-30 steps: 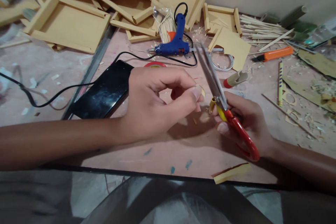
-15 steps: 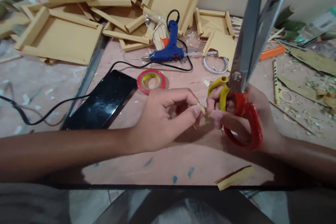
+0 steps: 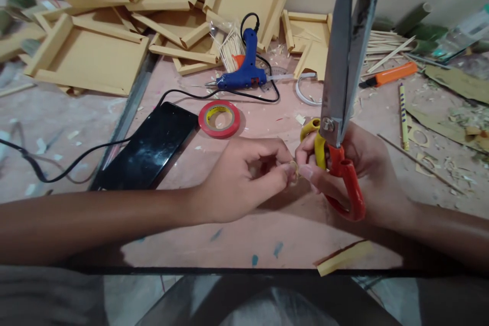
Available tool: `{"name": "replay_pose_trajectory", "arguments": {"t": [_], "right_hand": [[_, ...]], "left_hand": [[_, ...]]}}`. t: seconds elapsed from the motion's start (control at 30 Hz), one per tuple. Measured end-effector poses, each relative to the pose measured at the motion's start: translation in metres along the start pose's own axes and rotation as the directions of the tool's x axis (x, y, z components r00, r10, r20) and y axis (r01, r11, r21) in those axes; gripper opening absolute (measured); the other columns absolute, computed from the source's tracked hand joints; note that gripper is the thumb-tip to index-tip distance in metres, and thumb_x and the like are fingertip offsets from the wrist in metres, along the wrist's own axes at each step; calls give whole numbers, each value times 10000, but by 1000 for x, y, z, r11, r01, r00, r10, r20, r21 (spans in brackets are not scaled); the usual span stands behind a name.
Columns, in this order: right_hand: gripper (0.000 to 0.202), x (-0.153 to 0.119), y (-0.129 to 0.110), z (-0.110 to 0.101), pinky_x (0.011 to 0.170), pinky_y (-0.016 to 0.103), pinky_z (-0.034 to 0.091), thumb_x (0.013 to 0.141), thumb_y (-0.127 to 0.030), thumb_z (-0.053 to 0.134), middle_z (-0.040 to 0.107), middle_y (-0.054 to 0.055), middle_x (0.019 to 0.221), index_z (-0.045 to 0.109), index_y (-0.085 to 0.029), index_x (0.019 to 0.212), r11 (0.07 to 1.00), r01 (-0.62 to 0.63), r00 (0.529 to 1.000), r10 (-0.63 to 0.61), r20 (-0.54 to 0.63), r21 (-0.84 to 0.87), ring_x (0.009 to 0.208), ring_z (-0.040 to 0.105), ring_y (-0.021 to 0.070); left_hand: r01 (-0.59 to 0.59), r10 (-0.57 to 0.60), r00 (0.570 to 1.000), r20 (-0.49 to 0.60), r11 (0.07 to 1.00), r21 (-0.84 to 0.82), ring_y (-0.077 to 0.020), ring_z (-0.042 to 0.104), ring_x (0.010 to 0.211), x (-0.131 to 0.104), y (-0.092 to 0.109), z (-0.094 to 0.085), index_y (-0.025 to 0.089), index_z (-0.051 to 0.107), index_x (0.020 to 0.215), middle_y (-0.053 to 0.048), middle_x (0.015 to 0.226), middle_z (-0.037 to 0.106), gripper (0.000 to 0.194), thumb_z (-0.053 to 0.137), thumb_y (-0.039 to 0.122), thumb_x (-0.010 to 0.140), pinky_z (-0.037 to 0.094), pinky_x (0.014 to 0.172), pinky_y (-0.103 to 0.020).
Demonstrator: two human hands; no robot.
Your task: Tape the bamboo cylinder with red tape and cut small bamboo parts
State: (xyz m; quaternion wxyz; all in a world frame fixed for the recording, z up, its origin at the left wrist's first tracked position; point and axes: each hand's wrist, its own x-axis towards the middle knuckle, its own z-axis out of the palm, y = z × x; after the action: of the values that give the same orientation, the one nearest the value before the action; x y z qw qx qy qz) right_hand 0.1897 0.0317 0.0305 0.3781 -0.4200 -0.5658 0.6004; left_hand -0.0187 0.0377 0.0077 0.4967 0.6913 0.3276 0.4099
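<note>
My left hand (image 3: 248, 178) pinches a tiny yellowish paper piece (image 3: 294, 169) between thumb and forefinger. The fingertips of my right hand (image 3: 367, 178) meet it from the other side, close against the same piece. Scissors (image 3: 338, 112) with red and yellow handles hang on my right hand, their blades pointing up and slightly parted. Fingers partly hide the small piece. Left of my hands are a red tape roll (image 3: 219, 119) and a black phone (image 3: 148, 145).
A blue glue gun (image 3: 244, 79) with its cable lies behind my hands. Cardboard trays (image 3: 91, 56) are piled at the back left. An orange cutter (image 3: 395, 74), a pencil (image 3: 403, 117) and scraps lie right. A folded strip (image 3: 344, 259) rests at the front edge.
The scissors and my right hand have shifted left, and the blades stand more upright. The small piece now shows less between my fingertips, which are closer together.
</note>
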Motion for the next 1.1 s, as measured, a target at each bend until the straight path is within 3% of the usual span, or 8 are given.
{"name": "replay_pose_trajectory", "arguments": {"t": [0.1, 0.23, 0.43, 0.87, 1.1], "right_hand": [[440, -1, 5, -4, 571, 292, 408, 857, -400, 941, 604, -45, 795, 531, -254, 924, 999, 17, 999, -15, 46, -41, 633, 498, 114], [337, -3, 16, -13, 614, 308, 436, 976, -496, 798, 573, -12, 873, 568, -251, 995, 998, 7, 980, 6, 201, -60, 720, 507, 145], [454, -2, 13, -12, 607, 332, 437, 908, -571, 834, 532, -2, 855, 501, -265, 948, 995, 38, 940, -3, 342, -96, 756, 515, 181], [400, -6, 17, -11, 598, 336, 386, 946, -556, 790, 497, -15, 821, 517, -269, 1005, 990, 76, 935, -30, 354, -116, 726, 486, 180], [398, -5, 19, -11, 607, 338, 364, 942, -546, 793, 538, -3, 863, 517, -265, 1001, 982, 103, 936, -43, 349, -157, 724, 462, 174]], "left_hand": [[14, -18, 999, -51, 997, -78, -94, 611, 524, 1, 5, -3, 189, 710, 742, 10, 660, 747, 209, 683, 161, 947, 454, 460, -204], [-22, 9, 985, -171, 997, -76, -96, 591, 499, 5, 12, -10, 210, 720, 722, 19, 623, 725, 224, 711, 178, 944, 449, 437, -227], [-90, 79, 962, -261, 995, -32, -106, 613, 539, 8, 14, -17, 233, 720, 713, 9, 669, 725, 217, 750, 184, 923, 452, 460, -240], [-135, 134, 950, -282, 991, 16, -103, 633, 524, 5, 21, -16, 215, 733, 741, 19, 639, 727, 203, 749, 173, 939, 454, 440, -249], [-83, 86, 954, -287, 996, 22, -109, 644, 516, 4, 24, -16, 220, 726, 715, 19, 626, 726, 230, 730, 136, 930, 453, 437, -241]]}}
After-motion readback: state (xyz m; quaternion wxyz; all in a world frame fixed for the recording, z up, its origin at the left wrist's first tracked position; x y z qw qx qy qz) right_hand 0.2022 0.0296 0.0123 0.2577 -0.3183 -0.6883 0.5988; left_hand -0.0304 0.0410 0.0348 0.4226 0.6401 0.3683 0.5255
